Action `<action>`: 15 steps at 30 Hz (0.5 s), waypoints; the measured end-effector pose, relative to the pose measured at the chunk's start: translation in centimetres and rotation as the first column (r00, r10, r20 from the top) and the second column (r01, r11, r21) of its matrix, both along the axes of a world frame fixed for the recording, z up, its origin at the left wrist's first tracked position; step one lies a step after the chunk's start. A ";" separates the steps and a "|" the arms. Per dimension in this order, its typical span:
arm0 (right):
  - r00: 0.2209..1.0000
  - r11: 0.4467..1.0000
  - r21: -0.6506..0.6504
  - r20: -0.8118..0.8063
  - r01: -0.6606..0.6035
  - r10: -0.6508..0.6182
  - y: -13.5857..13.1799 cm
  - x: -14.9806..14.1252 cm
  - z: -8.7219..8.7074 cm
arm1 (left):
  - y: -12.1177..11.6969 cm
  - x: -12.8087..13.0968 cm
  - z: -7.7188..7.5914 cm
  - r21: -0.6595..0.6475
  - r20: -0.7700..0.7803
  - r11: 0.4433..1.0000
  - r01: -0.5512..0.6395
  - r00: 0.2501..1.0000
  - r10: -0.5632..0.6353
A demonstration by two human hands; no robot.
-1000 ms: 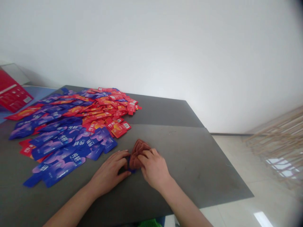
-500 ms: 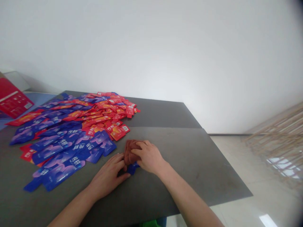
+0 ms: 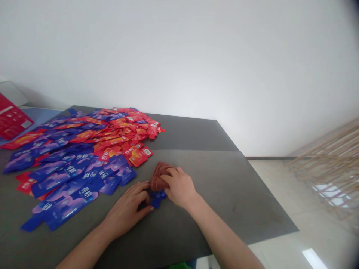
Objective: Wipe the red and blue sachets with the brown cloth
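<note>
A folded brown cloth (image 3: 159, 176) is bunched under the curled fingers of my right hand (image 3: 179, 186), which is closed on it. The cloth lies over a blue pouch (image 3: 156, 200), most of which is hidden; only its lower part shows. My left hand (image 3: 130, 205) rests on the table just left of that pouch. Its thumb and fingers are apart, with the tips at the edge of the pouch and cloth. Whether the left fingers press on the pouch I cannot tell.
A heap of red pouches (image 3: 137, 155) and blue pouches (image 3: 73, 201) spreads over the left of the dark grey table (image 3: 224, 201). A red box (image 3: 12, 117) stands at the far left. A white wall rises behind, and wooden sticks (image 3: 328, 149) are at the right.
The brown cloth and my right hand have shifted slightly to the right and up, showing more of the blue pouch. My left hand has stayed nearly in place. The view has turned a little.
</note>
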State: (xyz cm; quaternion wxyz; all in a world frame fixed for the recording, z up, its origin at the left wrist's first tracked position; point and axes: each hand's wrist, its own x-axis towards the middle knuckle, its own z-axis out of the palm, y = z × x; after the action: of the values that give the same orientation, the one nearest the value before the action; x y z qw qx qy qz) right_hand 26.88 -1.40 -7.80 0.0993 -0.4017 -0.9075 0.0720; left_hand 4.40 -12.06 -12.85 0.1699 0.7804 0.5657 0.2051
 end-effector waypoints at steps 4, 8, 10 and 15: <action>0.961 0.964 -0.016 0.074 0.267 -0.265 1.9 0.7 -0.8 | 0.0 -0.1 -0.2 0.001 0.020 1.000 0.007 1.000 -0.007; 0.886 0.897 -0.004 0.159 0.443 -0.436 4.4 2.0 0.3 | -0.1 0.0 0.0 -0.028 0.020 1.000 -0.013 1.000 0.014; 0.870 0.884 0.000 0.174 0.468 -0.461 3.9 3.0 0.8 | -0.1 0.0 0.1 -0.036 0.015 0.999 -0.014 1.000 0.015; 0.873 0.891 -0.025 0.213 0.454 -0.439 -0.3 5.9 0.8 | 0.1 -0.2 -0.2 -0.028 0.016 1.000 -0.005 1.000 0.005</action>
State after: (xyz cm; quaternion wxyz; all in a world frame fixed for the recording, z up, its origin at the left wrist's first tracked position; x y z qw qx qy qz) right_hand 32.83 -1.65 -7.04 0.0060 -0.6090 -0.7922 0.0397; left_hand 4.24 -11.97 -13.03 0.1848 0.7749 0.5692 0.2036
